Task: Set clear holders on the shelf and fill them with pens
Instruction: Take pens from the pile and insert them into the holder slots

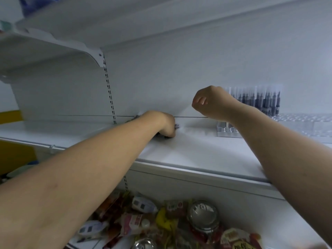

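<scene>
Two bare forearms reach in from the lower corners of the frame. The left hand (165, 124), at centre, rests on the white shelf (197, 151) with its fingers curled round a dark bundle (177, 126) (too blurred to name). The right hand (210, 101), just right of centre, hovers above the shelf as a loose fist with nothing visible in it. Behind its wrist, at right, a clear holder (224, 130) stands on the shelf against the white back panel (179, 69), with dark pens (260, 101) upright in it. Bare shelf lies between the left hand and the holder, out to the front lip (197, 169). Snack packets (170, 221) fill the lower edge.
</scene>
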{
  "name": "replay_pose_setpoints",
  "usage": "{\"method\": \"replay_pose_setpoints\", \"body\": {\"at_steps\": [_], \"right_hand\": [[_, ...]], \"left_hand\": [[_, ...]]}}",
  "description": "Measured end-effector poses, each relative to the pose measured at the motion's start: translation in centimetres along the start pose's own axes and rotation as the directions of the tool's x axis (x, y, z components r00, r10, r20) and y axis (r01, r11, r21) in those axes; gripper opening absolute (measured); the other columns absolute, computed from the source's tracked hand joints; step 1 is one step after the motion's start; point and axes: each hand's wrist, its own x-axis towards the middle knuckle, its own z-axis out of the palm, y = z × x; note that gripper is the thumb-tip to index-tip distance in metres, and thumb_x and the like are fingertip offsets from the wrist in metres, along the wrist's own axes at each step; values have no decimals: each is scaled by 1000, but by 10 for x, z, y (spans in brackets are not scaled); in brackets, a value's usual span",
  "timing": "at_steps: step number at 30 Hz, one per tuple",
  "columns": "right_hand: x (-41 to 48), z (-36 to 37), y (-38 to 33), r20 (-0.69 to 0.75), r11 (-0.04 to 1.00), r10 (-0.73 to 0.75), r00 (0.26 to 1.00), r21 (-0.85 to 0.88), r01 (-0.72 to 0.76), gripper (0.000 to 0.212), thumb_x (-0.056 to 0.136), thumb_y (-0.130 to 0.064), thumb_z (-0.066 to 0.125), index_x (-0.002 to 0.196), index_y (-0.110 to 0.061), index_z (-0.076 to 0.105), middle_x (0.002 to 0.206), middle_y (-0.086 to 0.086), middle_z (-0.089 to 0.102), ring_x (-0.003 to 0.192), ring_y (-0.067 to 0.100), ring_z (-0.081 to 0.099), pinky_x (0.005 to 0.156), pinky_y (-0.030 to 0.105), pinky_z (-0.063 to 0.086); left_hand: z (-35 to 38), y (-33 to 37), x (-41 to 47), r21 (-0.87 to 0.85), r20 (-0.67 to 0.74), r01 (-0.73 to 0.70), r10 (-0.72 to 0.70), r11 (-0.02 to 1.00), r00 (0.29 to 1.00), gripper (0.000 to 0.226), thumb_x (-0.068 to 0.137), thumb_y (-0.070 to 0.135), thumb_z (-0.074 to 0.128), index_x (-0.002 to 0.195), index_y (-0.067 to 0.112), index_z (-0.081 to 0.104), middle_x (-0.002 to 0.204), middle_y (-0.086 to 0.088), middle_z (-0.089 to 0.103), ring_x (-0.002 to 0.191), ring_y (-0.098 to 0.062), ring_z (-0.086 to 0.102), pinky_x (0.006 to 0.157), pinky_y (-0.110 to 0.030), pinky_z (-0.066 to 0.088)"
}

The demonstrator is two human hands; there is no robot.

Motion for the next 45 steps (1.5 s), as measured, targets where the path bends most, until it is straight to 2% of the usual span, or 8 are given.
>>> {"method": "replay_pose_setpoints", "body": {"at_steps": [7,13,16,21,27,32,41,45], "right_hand": [[0,-4,-2,-23,1000,-6,1000,11,7,16,96,-25,63,95,-20,79,85,-10,73,87,20,70,87,37,59],[3,-8,-1,-112,999,12,994,42,-8,17,93,-23,63,88,-21,79,80,-9,72,85,21,70,84,35,59],[3,-14,-1,-149,997,39,988,73,-28,17,92,-21,62,83,-22,77,80,-7,74,82,20,70,81,36,60],[4,-37,-6,-260,982,111,959,174,-66,22,89,-16,58,74,-17,74,62,-3,73,50,8,61,59,32,57],[-3,-108,19,-404,966,210,890,228,-124,19,91,-15,58,83,-9,73,58,1,70,41,17,58,41,19,40],[-26,-161,69,-540,974,227,810,142,-179,20,94,-19,54,90,-9,71,55,-1,64,38,19,55,40,21,39],[-68,-173,156,-755,920,372,540,378,-106,27,95,-45,57,82,-22,60,58,5,54,51,29,57,52,31,41],[-77,-160,159,-472,714,553,686,693,-100,31,99,-42,63,91,-12,64,62,4,54,49,21,51,48,27,38]], "left_hand": [[3,-1,1,102,15,-61,59,993,998,26,99,28,52,77,14,56,85,-6,59,79,-28,60,74,-35,50],[-12,-25,-13,-191,-18,-128,127,973,992,40,102,29,49,85,8,77,76,2,78,67,-20,69,69,-30,56],[-17,-35,-22,-332,-109,-184,156,925,982,44,107,35,49,82,12,77,64,9,72,47,-6,58,52,-22,41],[-9,-28,-24,-700,-291,-360,215,617,932,26,110,32,51,93,14,60,81,2,70,78,-16,69,81,-39,53],[-35,32,-17,-839,-390,-484,346,247,853,15,112,25,47,110,10,51,80,-2,55,76,-23,72,66,-35,59],[-75,105,0,-830,-490,-558,468,8,735,6,112,17,47,110,12,46,70,3,51,56,-13,44,48,-24,28],[-98,187,23,-779,-598,-599,505,-182,623,14,112,16,45,123,11,52,70,3,49,55,-12,37,44,-24,24],[-77,191,29,-760,-631,-614,466,-214,620,14,111,16,47,122,12,56,77,-3,55,62,-15,44,46,-24,26]]}}
